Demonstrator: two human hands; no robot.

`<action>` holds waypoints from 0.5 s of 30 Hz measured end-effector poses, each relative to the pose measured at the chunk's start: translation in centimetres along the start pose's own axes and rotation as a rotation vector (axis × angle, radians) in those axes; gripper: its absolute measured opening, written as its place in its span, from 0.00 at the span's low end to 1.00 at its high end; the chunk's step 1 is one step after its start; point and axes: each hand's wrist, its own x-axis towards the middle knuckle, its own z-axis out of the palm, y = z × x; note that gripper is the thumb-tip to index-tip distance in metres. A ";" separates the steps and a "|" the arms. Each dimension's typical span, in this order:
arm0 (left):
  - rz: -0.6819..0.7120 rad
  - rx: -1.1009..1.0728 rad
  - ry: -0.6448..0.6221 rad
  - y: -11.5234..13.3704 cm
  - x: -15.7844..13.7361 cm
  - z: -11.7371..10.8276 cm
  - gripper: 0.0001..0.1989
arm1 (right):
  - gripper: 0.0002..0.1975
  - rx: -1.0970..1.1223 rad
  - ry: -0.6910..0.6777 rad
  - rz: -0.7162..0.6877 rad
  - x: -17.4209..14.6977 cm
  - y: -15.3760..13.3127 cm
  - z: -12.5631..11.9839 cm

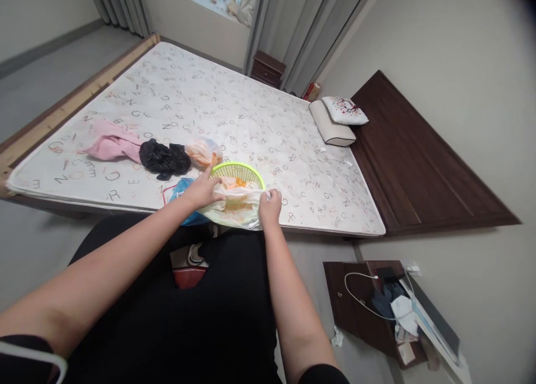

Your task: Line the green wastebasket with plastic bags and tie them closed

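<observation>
A translucent white plastic bag (237, 215) is stretched between my hands at the near edge of the mattress. My right hand (270, 206) is closed, pinching the bag's right edge. My left hand (201, 191) grips the left side of the bag, thumb and index finger apart, close to the rim of a yellow-green basket (240, 165). The basket lies just behind the bag, and orange pieces show at the bag's mouth. A blue plastic bag (180, 188) is partly hidden under my left hand. Beyond it lies an orange-and-white plastic bag (204, 149).
Left on the mattress (234, 105) are a black plastic bag (164, 158) and a pink cloth (112, 141). Pillows (344, 110) rest by the dark headboard (419, 161). A cluttered nightstand (352, 294) with a cable stands at lower right.
</observation>
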 end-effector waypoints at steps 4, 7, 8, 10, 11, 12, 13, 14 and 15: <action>-0.106 0.000 0.029 0.1 0.1 -0.1 0.09 | 0.06 0.022 0.019 0.067 -0.6 0.0 -0.4; -0.166 -0.130 0.117 0.3 0.2 0.0 0.08 | 0.14 0.030 -0.002 0.089 -0.9 -0.2 -0.9; -0.195 -0.173 0.162 0.5 0.3 0.0 0.08 | 0.15 0.013 -0.023 0.082 -0.9 -0.3 -1.1; -0.254 -0.236 0.230 1.0 0.2 -0.2 0.06 | 0.14 -0.051 -0.058 0.069 -0.8 -0.5 -1.4; -0.279 -0.262 0.243 1.3 0.2 -0.4 0.06 | 0.12 -0.086 -0.062 0.068 -0.7 -0.6 -1.6; -0.295 -0.292 0.241 1.7 0.1 -0.7 0.06 | 0.10 -0.116 -0.057 0.067 -0.6 -0.7 -1.7; -0.298 -0.326 0.233 2.0 0.1 -0.9 0.08 | 0.09 -0.139 -0.047 0.064 -0.4 -0.7 -1.9; -0.289 -0.358 0.226 2.2 0.0 -1.2 0.12 | 0.09 -0.156 -0.037 0.059 -0.2 -0.8 -2.1; -0.268 -0.379 0.224 2.5 -0.1 -1.5 0.17 | 0.10 -0.167 -0.033 0.051 0.0 -0.8 -2.2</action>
